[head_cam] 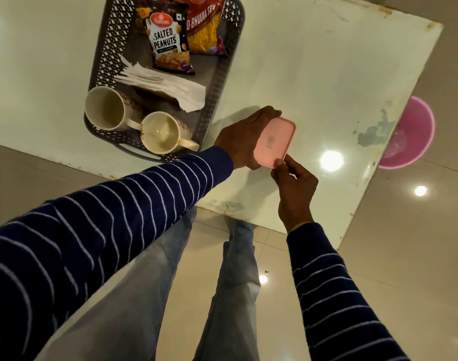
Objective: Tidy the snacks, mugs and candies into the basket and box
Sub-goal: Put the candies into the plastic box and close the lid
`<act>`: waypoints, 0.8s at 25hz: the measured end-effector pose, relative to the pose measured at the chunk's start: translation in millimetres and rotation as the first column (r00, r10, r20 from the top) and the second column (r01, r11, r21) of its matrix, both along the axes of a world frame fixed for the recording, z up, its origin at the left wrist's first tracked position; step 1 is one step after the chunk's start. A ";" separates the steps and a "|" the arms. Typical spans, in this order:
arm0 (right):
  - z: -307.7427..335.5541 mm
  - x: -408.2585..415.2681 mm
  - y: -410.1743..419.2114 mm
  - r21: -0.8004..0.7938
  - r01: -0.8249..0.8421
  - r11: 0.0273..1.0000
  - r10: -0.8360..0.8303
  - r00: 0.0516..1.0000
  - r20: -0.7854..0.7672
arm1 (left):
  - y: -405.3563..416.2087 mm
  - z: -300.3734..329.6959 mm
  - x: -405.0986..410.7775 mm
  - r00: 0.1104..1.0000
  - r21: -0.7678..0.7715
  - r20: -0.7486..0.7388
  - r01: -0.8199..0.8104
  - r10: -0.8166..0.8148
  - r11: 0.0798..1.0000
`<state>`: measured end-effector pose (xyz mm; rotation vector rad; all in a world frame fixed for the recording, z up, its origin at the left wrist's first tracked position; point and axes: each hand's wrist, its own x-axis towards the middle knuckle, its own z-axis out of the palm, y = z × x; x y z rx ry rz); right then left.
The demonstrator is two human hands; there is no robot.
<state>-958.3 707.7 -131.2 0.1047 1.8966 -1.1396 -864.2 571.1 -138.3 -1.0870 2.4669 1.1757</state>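
Observation:
A small pink lidded box [274,140] sits on the white table [327,74] near its front edge. My left hand [245,136] wraps around the box's left side. My right hand [293,178] pinches the near right corner of its pink lid. The box's contents are hidden. To the left stands a grey perforated basket [222,71]. It holds a salted peanuts packet [168,43], a red bhujia sev packet [205,29], a stack of white napkins [165,84] and two cream mugs [105,108] [161,132], both tipped toward me.
A pink plastic stool [410,134] stands on the tiled floor beyond the table's right edge. My legs in light jeans are under the table's front corner. The right half of the tabletop is bare and scuffed.

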 end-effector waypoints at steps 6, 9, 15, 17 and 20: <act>9.4 -24.4 -17.6 0.208 -0.215 0.954 0.227 0.973 -0.036 | -5.6 14.3 3.5 0.994 0.123 0.090 0.058 -0.069 0.991; 11.1 -35.6 -21.2 0.219 -0.229 0.948 0.223 0.973 0.052 | 3.4 18.4 15.9 0.958 0.219 0.025 -0.286 0.287 0.933; 13.5 -29.4 -15.6 0.186 -0.191 0.964 0.173 0.979 0.107 | 25.9 15.4 25.8 0.710 0.393 0.063 -0.663 0.701 0.637; 10.3 -29.8 -18.6 0.201 -0.184 0.962 0.167 0.981 0.096 | 26.1 14.8 25.5 0.684 0.419 0.074 -0.681 0.725 0.600; 9.3 -29.0 -20.9 0.209 -0.174 0.962 0.159 0.984 0.085 | 20.9 15.4 21.6 0.720 0.380 0.077 -0.660 0.689 0.648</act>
